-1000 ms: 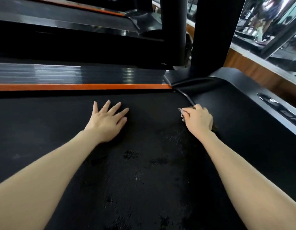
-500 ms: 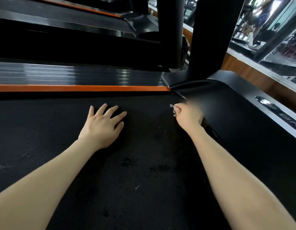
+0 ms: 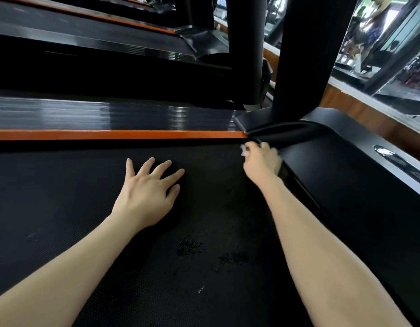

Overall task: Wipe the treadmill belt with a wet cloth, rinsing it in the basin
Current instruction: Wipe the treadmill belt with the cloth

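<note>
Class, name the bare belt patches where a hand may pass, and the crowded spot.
Free: belt left of the left hand, below the orange strip; belt between the forearms, wet-spotted. Crowded: far corner where the right hand grips the cloth.

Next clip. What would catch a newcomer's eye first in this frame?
On the black treadmill belt the left hand lies flat, fingers spread, mid-belt, while the right hand grips a pale cloth at the belt's corner by the black upright. An orange strip runs along the belt's far edge, and wet patches sit between the arms.
</note>
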